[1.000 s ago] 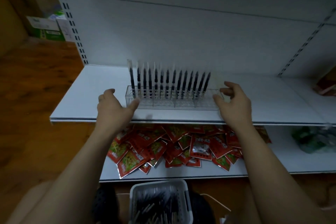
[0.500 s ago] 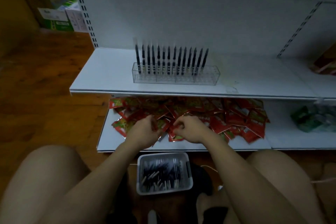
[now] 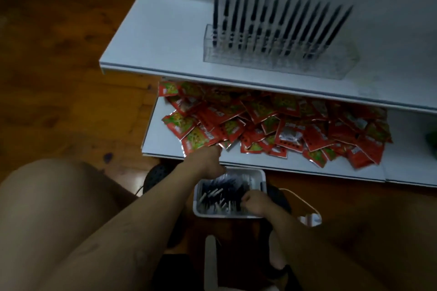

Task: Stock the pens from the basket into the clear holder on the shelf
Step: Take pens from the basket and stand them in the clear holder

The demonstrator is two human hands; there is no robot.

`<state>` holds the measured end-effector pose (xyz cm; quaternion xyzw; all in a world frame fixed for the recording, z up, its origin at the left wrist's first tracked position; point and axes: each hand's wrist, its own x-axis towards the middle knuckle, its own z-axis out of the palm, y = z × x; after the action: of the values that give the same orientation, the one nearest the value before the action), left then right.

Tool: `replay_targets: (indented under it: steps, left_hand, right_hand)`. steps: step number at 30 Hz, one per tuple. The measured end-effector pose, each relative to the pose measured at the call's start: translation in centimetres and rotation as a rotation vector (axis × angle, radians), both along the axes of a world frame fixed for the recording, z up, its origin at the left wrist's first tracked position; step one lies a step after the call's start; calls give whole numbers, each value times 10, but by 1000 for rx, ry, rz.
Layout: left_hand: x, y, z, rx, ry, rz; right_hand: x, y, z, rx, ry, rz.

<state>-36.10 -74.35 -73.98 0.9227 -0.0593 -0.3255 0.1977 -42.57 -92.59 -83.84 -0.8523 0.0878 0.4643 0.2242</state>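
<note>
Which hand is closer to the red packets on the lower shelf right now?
Left. The left hand is at the lower shelf's front edge, just below the nearest red packets. The right hand sits farther back, inside the basket among the pens.

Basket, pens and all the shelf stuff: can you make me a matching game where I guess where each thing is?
Things:
1. clear holder
2. red packets
3. basket
4. right hand

Places:
A. on the floor, in front of the shelves
B. down in the basket, among the pens
C. on the upper shelf
D. piled on the lower shelf

Right pairs: 1-C, 2-D, 3-A, 4-B.
</note>
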Motion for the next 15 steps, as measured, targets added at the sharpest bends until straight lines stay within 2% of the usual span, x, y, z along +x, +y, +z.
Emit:
replay_targets:
  steps: [3, 6, 12, 15]
  left_hand:
    - [-2, -1, -23, -15, 50, 67]
    - [-16, -1, -54, -30, 156, 208]
    - [-44, 11, -108, 9, 374, 505]
    - [-25, 18, -110, -42, 347, 582]
  right_hand:
    - [15, 10, -11, 24, -18, -32]
    - [23, 27, -31, 137, -13, 2]
    - [5, 54, -80, 236, 143, -57]
    - [-5, 58, -102, 211, 161, -93]
